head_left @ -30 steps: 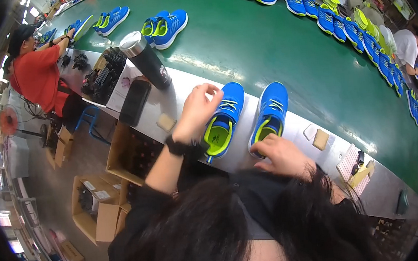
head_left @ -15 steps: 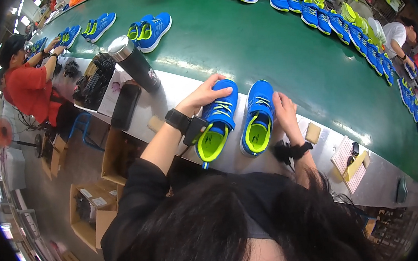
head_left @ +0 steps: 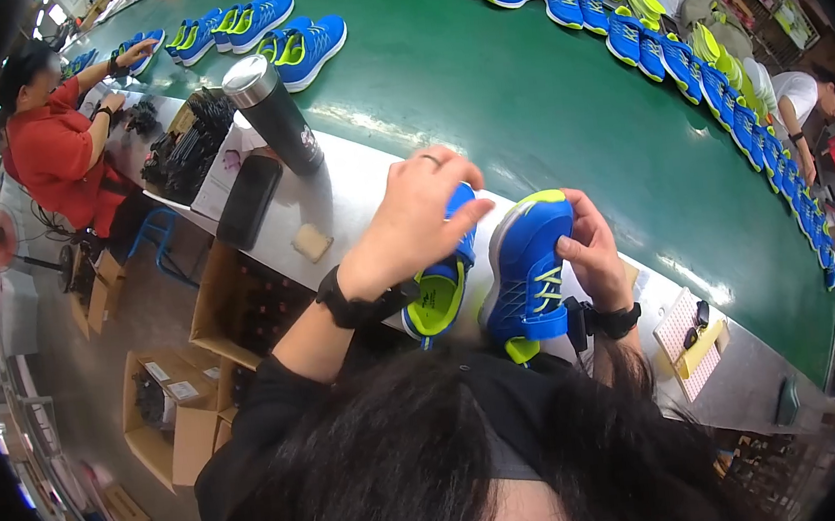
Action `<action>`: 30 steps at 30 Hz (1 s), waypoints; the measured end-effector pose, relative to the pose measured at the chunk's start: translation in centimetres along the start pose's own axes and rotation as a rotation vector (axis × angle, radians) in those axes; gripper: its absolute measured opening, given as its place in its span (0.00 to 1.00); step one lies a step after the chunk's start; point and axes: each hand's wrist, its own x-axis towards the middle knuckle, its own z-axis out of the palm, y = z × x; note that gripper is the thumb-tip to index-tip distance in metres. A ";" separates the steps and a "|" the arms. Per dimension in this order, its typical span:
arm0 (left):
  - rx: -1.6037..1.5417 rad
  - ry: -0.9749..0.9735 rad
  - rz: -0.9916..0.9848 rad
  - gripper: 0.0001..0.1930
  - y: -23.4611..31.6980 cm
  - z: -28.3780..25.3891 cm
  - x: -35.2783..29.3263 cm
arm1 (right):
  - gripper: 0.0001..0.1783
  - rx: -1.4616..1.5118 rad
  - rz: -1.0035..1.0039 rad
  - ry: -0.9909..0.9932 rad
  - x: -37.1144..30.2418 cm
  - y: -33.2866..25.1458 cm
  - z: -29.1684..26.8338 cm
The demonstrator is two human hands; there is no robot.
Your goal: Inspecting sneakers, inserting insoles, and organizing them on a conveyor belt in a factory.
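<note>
Two blue sneakers with lime linings are in front of me at the steel ledge. My right hand [head_left: 593, 252] is closed around the toe end of the right sneaker [head_left: 530, 260], thumb on its upper; that sneaker is tipped with its laces and strap showing. Above the left sneaker [head_left: 435, 302], my left hand [head_left: 420, 205] is held with fingers apart and nothing seen in them. It hides most of that sneaker's toe and laces, so whether it touches the sneaker cannot be made out. The left sneaker's opening faces me.
A black tumbler [head_left: 275, 118], a dark oblong case [head_left: 249, 202] and a beige block [head_left: 312, 242] stand left on the ledge [head_left: 342, 202]. Beyond is a green belt [head_left: 401, 91] with sneaker pairs and a long sneaker row [head_left: 680, 64]. Cartons [head_left: 174, 389] sit lower left. Co-workers flank the belt.
My left hand has let go of the left sneaker's toe and risen over it. The right sneaker has been tilted in my right hand. Another sneaker pair shows at the far left of the belt.
</note>
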 end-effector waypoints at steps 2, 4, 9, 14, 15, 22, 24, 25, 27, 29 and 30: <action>-0.005 -0.072 0.007 0.16 2.4 -0.5 0.0 | 0.34 -0.001 0.006 -0.022 -0.5 -0.5 0.7; 0.082 -0.043 0.160 0.15 4.0 -0.6 0.3 | 0.35 -0.010 -0.016 -0.029 -0.9 -0.9 1.2; 0.003 -0.050 0.222 0.09 4.3 0.6 0.4 | 0.35 0.005 -0.018 -0.055 -1.7 -1.3 1.7; -0.403 -0.052 0.083 0.07 3.7 2.0 0.0 | 0.35 0.010 -0.023 -0.046 -1.9 -1.3 1.3; -0.403 -0.053 0.076 0.07 3.7 2.1 -0.1 | 0.35 0.017 -0.015 -0.052 -2.0 -1.3 1.2; -0.273 0.057 0.133 0.04 4.4 2.8 -0.5 | 0.35 0.035 -0.003 -0.018 -2.3 -1.2 0.4; -0.228 0.066 0.138 0.04 4.3 2.9 -0.5 | 0.35 0.032 -0.001 -0.024 -2.3 -1.2 0.2; -0.235 0.064 0.136 0.04 4.2 3.0 -0.4 | 0.35 0.024 0.000 -0.027 -2.3 -1.2 0.1; -0.242 0.062 0.134 0.03 3.9 3.2 -0.1 | 0.35 0.023 -0.005 -0.046 -2.3 -1.3 0.0; -0.386 -0.051 0.121 0.02 3.6 3.2 0.2 | 0.35 0.021 -0.012 -0.060 -2.5 -1.3 0.0; -0.389 -0.055 0.122 0.02 3.5 3.1 0.3 | 0.35 0.021 -0.010 -0.060 -2.7 -1.4 0.0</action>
